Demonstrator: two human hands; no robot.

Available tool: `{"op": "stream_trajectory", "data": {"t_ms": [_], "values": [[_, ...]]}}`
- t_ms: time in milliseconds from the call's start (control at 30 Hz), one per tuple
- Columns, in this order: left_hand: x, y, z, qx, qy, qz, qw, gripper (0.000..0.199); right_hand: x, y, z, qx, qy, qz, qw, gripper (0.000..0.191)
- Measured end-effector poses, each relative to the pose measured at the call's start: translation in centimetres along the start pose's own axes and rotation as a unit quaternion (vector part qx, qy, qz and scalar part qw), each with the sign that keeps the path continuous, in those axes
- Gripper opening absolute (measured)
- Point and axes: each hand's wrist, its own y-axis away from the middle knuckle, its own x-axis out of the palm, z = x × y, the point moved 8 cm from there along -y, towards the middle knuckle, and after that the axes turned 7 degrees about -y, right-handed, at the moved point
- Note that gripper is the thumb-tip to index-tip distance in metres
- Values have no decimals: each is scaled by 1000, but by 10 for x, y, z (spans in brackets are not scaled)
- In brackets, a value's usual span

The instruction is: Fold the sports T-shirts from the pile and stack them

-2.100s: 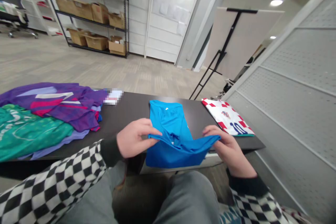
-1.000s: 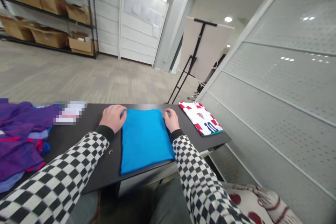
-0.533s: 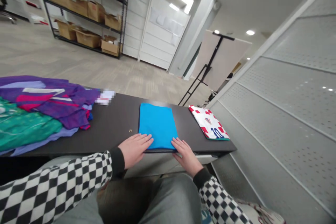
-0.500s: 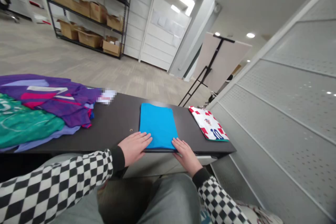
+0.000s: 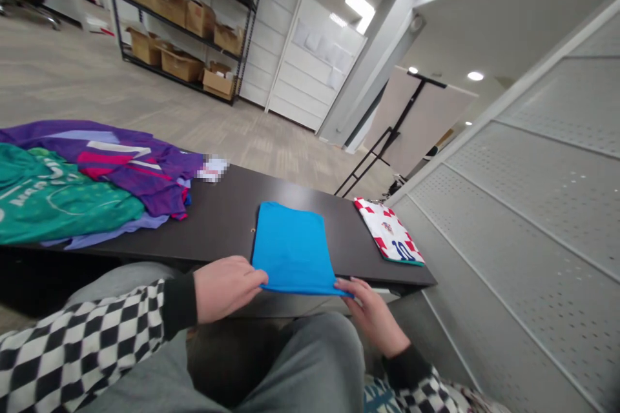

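A bright blue garment point(image 5: 293, 248), folded into a flat rectangle, lies on the dark table point(image 5: 217, 219) with its near edge reaching past the table's front. My left hand point(image 5: 230, 287) pinches its near left corner. At the near right corner my right hand point(image 5: 371, 310) grips the cloth between thumb and fingers. Off to the right rests a folded red-and-white checked jersey point(image 5: 390, 232) with a crest and a dark blue number 10.
On the table's left lies a loose heap with a purple jersey point(image 5: 130, 155) and a green jersey point(image 5: 62, 200). A blurred white item point(image 5: 213, 169) sits beside it. A perforated grey partition point(image 5: 527, 206) borders the right end. Behind stand a shelf with cardboard boxes point(image 5: 181, 64) and an easel board point(image 5: 411, 116).
Both hands have gone from lying flat on the blue garment to gripping its near corners. The garment has slid towards me, over the table's front edge.
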Motion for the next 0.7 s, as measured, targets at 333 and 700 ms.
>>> {"op": "stream_trajectory", "data": {"t_ms": [333, 700], "values": [[-34, 58, -28, -153, 309, 103, 933, 18, -43, 48, 64, 136, -141, 106, 975, 28], [-42, -89, 141, -206, 117, 18, 971, 34, -21, -149, -35, 94, -51, -7, 994, 33]]}}
